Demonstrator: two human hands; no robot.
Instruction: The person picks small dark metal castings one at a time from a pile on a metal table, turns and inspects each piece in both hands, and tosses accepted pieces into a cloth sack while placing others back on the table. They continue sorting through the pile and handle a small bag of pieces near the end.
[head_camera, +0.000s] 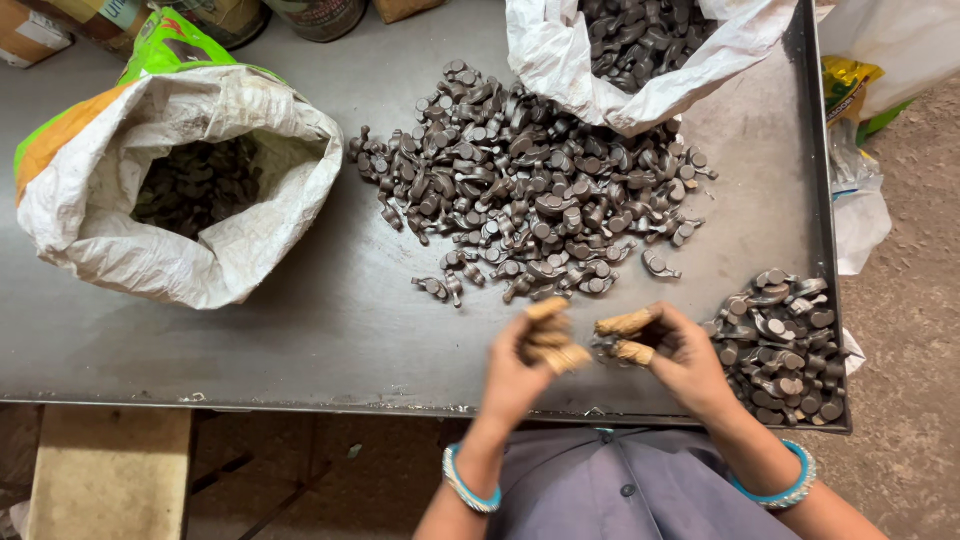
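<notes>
My left hand (528, 362) and my right hand (672, 350) are close together over the near edge of a dark metal table (330, 320), fingertips wrapped in tan tape. My right hand pinches a small dark forged metal part (607, 346). My left hand is curled and blurred; I cannot tell what is in it. A large heap of the same dark metal parts (530, 190) lies just beyond my hands. A smaller pile of parts (785, 345) sits at the table's right corner, beside my right hand.
An open white woven sack (180, 250) holding dark parts stands at the left. A second white sack (640, 80) full of parts lies at the back right. The table's raised rim (825, 200) runs along the right. A wooden block (110, 470) sits on the floor below left.
</notes>
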